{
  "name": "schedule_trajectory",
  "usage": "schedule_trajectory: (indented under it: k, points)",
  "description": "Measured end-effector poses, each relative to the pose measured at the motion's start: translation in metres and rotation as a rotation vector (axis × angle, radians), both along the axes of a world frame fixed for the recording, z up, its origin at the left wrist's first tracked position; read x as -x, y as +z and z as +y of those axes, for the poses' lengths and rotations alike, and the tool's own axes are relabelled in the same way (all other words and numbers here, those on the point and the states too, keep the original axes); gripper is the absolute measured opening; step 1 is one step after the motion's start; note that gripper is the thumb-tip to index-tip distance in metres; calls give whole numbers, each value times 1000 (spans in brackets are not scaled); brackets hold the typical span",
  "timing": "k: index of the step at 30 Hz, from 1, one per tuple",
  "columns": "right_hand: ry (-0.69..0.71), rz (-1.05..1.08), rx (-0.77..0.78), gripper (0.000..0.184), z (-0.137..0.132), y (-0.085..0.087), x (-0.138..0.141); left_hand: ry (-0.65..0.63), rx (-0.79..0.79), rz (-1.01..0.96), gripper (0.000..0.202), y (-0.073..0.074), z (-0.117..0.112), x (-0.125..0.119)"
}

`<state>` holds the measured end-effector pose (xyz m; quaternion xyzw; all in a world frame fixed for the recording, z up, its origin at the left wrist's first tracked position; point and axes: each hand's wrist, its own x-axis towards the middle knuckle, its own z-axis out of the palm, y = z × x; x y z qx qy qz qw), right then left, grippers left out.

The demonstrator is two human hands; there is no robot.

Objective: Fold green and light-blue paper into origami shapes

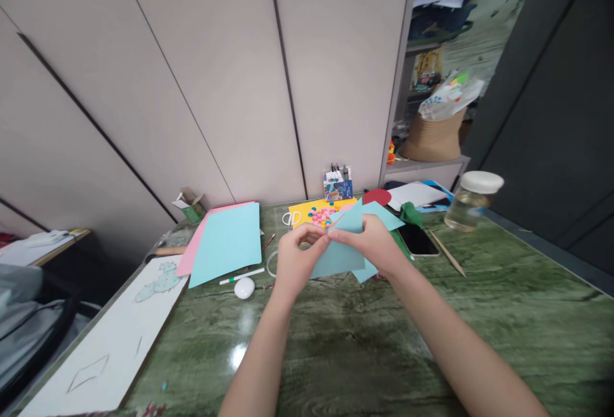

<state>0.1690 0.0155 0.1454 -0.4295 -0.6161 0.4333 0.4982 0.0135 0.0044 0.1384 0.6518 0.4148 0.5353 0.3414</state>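
Observation:
My left hand (302, 256) and my right hand (374, 243) meet above the table, thumbs and fingertips pinched together on a piece of light blue paper (354, 219). The paper is bent, with one pointed corner rising above my right thumb and a flat part hanging below my hands. A thin reddish strip shows by my fingertips; I cannot make out what it is. Behind the hands, small pink and blue pieces (320, 215) lie on a yellow sheet (307, 206). More light blue paper (386, 217) lies just beyond my right hand.
Light blue sheets (230, 238) over pink paper, a green-and-white marker (242, 276) and a white rounded object (244, 287) lie left. White scissors (291, 217) and a boxed pen set (338, 183) are behind. A phone (418, 240), wooden stick (448, 252) and lidded jar (472, 203) stand right.

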Motion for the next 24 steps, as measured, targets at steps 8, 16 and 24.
schedule_trajectory:
  k: [8,16,24]
  points:
    - [-12,29,14,27,-3,0,1,-13,-35,7,8,2,-2,4]
    - [-105,234,48,28,3,-1,-9,48,-21,94,7,3,1,11]
    - [-285,354,32,28,15,-1,-34,133,60,104,10,6,10,29]
